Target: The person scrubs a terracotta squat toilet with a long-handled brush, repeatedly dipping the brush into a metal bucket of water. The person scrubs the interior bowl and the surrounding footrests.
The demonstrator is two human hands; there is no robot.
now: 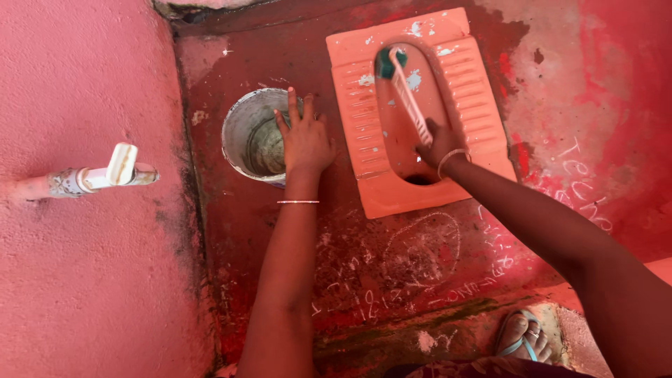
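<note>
The right hand [439,143] is closed around the near end of a long white-handled brush [407,94], fingers wrapped tight on the handle. The brush's green head [385,64] sits at the far end of the orange squat toilet pan [364,112], pressed against the inner basin. The left hand [305,140] lies open, fingers spread and holding nothing, with the fingertips resting over the right rim of a small grey metal bucket [241,133] that stands just left of the pan.

From here, a hard stroke could flick dirty water out of the basin toward the person's sandalled foot [521,334], which stands near the bottom edge on a raised step. The grip sits far from the brush head, so the handle may flex or twist and slip along the ribbed footrests. The left hand's weight on the bucket rim could tip the bucket if it is light or nearly empty; how full it is cannot be told. The floor [231,231] looks damp and patchy, which may make footing slippery.

The floor is worn red-painted concrete with chalk-like scribbles and dark grime along the left edge. A rough pink wall [84,280] rises on the left, carrying a white tap [105,175] on a short pipe.
</note>
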